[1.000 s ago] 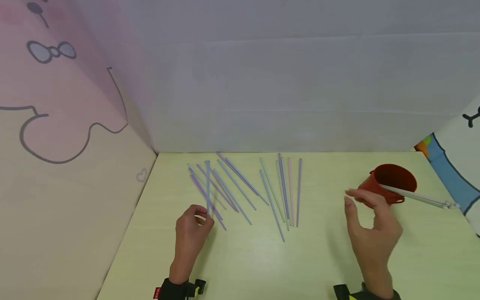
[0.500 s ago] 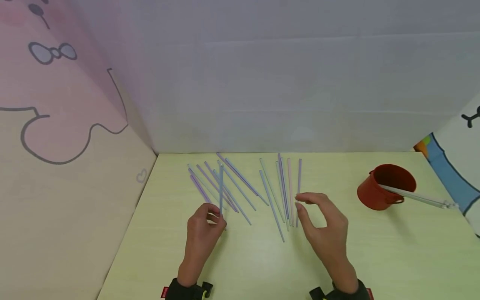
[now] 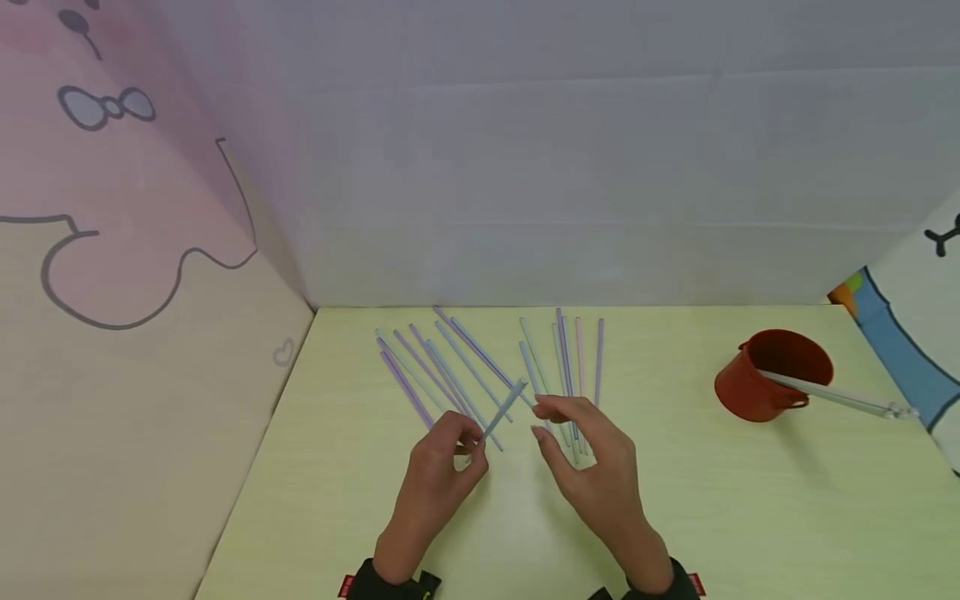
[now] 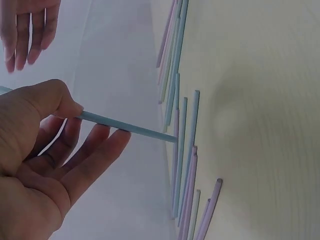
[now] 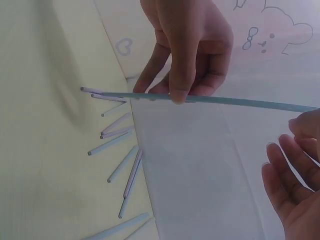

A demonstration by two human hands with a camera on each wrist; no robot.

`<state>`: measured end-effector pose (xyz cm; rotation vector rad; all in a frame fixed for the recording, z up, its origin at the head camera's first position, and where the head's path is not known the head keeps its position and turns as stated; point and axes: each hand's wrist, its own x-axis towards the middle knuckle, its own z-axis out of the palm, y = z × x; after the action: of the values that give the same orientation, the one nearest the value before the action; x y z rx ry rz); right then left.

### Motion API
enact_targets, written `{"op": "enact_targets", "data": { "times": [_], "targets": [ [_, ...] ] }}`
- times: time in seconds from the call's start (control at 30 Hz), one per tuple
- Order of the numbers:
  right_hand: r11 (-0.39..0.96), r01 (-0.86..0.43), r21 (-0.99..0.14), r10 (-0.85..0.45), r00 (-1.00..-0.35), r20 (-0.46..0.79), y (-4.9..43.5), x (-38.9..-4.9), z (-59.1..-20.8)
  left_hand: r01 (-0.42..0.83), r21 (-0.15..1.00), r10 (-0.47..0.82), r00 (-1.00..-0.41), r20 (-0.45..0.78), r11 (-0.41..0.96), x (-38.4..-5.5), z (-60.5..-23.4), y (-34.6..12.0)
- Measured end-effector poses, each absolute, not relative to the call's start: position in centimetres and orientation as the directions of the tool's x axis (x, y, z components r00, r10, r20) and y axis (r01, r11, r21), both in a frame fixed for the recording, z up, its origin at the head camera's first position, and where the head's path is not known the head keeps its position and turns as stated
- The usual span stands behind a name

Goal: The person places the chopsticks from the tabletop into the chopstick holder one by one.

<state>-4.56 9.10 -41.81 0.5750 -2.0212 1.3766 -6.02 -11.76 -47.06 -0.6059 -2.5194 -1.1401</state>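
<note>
In the head view my left hand (image 3: 442, 471) pinches a thin blue drinking straw (image 3: 504, 408) between thumb and fingers. The straw slants up to the right above the table. My right hand (image 3: 600, 471) hovers by its upper end, thumb and forefinger apart, and a small gap shows between them and the straw. From the left wrist, the straw (image 4: 142, 131) crosses the left hand's thumb and fingertips. Loose straws lie below: a fanned group with a purple straw (image 3: 405, 386) on the left, and a more upright group with another purple straw (image 3: 599, 354) on the right.
A red bucket (image 3: 738, 387) stands at the table's right side, tilted in the view. Pale straws (image 3: 840, 395) stick out over its rim to the right. A white sheet (image 3: 562, 183) hangs behind the table's back edge, and a printed wall (image 3: 150, 400) borders the left.
My left hand has moved right with the blue straw, which has tipped from upright to slanting right. The right hand has come left from beside the bucket to the straw's upper end.
</note>
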Motion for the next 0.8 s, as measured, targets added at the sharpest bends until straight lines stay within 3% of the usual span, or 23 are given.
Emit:
{"op": "enact_targets", "data": {
  "times": [0.2,0.33,0.67,0.8],
  "targets": [
    [0.244,-0.690,-0.681,0.004,-0.702,0.713,8.2,-4.0,-40.2,0.599,0.558,0.333,-0.793,0.510,0.574,-5.8,-47.0,-10.7],
    [0.162,-0.702,-0.693,-0.001,-0.702,0.712,7.9,-3.9,-40.4,0.622,0.549,0.357,-0.778,0.518,0.559,-5.8,-47.1,-10.3],
    [0.028,-0.664,-0.747,0.057,-0.745,0.665,8.4,-3.7,-41.1,0.600,0.562,0.332,-0.793,0.511,0.569,-5.4,-47.7,-10.0],
    [-0.023,-0.672,-0.740,0.107,-0.737,0.667,9.7,-4.0,-40.9,0.534,0.563,0.277,-0.833,0.480,0.631,-5.2,-47.8,-10.5]
  ]
}}
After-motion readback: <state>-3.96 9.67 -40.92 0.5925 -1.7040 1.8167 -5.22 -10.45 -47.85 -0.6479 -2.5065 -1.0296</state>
